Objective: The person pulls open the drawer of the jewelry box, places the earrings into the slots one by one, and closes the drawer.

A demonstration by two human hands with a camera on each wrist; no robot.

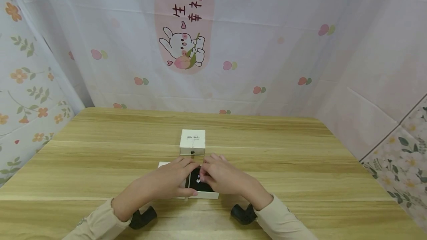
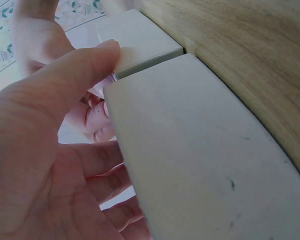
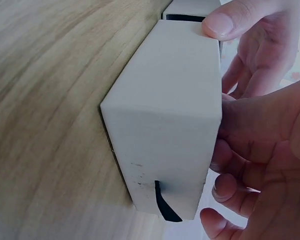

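Observation:
A white drawer-style jewelry box lies on the table, its drawer (image 1: 207,195) pulled out to the right of the sleeve (image 2: 200,140). Black lining (image 1: 197,186) fills the drawer. My left hand (image 1: 171,180) spans the box near the seam, thumb on the drawer's near wall and fingers toward the far side. Over the drawer, my right hand (image 1: 225,177) pinches a small shiny piece of jewelry (image 1: 198,180) against the lining; its exact kind is too small to tell. In the right wrist view, a black ribbon tab (image 3: 165,205) hangs from the drawer's end, and the walls hide the fingertips.
Behind the hands stands a second white box (image 1: 192,139) with printed lettering and a dark tab in front. Black wrist devices (image 1: 143,217) sit under both forearms. A patterned curtain (image 1: 267,47) hangs along the far edge of the wooden table (image 1: 300,158).

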